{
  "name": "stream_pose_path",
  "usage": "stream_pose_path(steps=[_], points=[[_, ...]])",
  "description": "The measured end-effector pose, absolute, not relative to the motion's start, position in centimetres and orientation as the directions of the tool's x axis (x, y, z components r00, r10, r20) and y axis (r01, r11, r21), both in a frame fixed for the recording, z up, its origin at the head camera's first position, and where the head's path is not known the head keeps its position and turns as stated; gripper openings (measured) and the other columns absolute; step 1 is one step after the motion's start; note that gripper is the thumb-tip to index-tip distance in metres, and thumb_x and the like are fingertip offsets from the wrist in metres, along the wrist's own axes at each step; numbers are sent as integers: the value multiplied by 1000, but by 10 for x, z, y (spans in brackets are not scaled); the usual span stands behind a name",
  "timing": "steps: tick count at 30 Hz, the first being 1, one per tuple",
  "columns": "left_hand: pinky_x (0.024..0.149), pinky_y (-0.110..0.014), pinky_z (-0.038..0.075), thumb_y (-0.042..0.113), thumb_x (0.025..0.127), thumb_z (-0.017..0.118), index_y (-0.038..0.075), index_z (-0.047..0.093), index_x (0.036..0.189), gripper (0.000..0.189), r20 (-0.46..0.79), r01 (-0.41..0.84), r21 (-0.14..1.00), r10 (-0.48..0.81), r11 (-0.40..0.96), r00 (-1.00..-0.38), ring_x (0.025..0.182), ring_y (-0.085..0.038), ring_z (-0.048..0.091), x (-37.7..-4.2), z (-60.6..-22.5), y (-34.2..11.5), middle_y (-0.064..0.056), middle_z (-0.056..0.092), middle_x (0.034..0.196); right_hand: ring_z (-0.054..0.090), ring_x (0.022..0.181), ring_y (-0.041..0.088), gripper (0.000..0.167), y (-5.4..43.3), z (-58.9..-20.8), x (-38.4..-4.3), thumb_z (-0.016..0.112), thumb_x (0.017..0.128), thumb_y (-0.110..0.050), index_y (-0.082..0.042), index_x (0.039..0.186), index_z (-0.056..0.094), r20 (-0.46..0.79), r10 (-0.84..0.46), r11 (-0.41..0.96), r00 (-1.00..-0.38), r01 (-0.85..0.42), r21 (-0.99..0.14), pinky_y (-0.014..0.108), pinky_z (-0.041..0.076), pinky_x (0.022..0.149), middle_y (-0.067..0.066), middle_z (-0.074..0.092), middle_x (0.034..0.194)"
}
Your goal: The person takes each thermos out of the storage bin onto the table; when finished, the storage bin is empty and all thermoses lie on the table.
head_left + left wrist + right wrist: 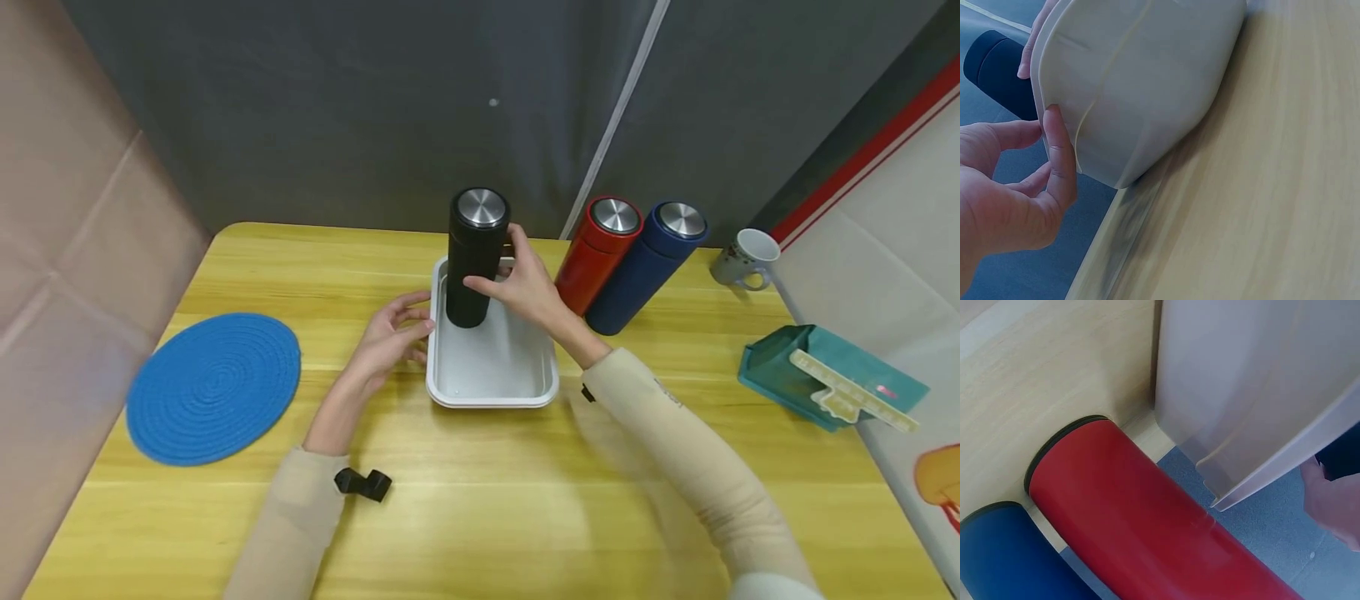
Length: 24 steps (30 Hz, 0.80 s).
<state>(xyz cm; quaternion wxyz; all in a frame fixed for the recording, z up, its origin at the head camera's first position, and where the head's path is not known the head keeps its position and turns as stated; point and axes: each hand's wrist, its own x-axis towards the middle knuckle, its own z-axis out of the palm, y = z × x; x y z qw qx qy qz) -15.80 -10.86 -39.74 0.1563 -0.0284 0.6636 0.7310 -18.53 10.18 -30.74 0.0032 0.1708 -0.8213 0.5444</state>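
Observation:
A black thermos (467,258) with a steel lid stands nearly upright in the far part of a deep white storage box (495,375). My right hand (528,283) holds the thermos from the right, thumb across its near side and the other fingers partly hidden behind it. At the box's left rim is my left hand (390,337). In the left wrist view its thumb tip sits right at the rim while a fingertip (1054,119) rests on the outer wall, lightly pinching the edge.
Right of the box stand a red thermos (596,254) and a blue thermos (645,271). A patterned mug (738,260) is by the right wall, with a teal box (802,367) nearer. A round blue placemat (213,387) lies on the left of the wooden table (465,500).

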Motion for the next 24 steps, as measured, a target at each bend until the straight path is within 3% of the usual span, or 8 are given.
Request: stream_pose_path(steps=[5,12,24], points=[[60,-30,57,5,93,62,11,46,140,50,-254,-269,961,184,-59,-950,80,-21,58,-155,-398,-109,-13,53,117,52,114,35,66,103,-312,-185,75,81,-1,5,135,36,189,-276,355,-942,-282,-891,44,48,98,23,50,129],[60,-31,57,4,93,61,11,46,140,50,-254,-267,962,170,-61,-952,81,-20,58,-150,-399,-111,-12,51,116,51,115,27,74,110,-346,-203,80,80,-11,-5,139,35,195,-280,354,-940,-290,-889,41,48,99,13,49,132],[57,-28,57,1,92,61,8,46,140,51,-226,-247,964,191,-94,-955,77,-20,59,-155,-397,-105,-14,51,116,54,112,23,72,122,-326,-191,81,79,-14,-6,137,40,224,-277,339,-934,-313,-887,37,53,93,11,54,125]])
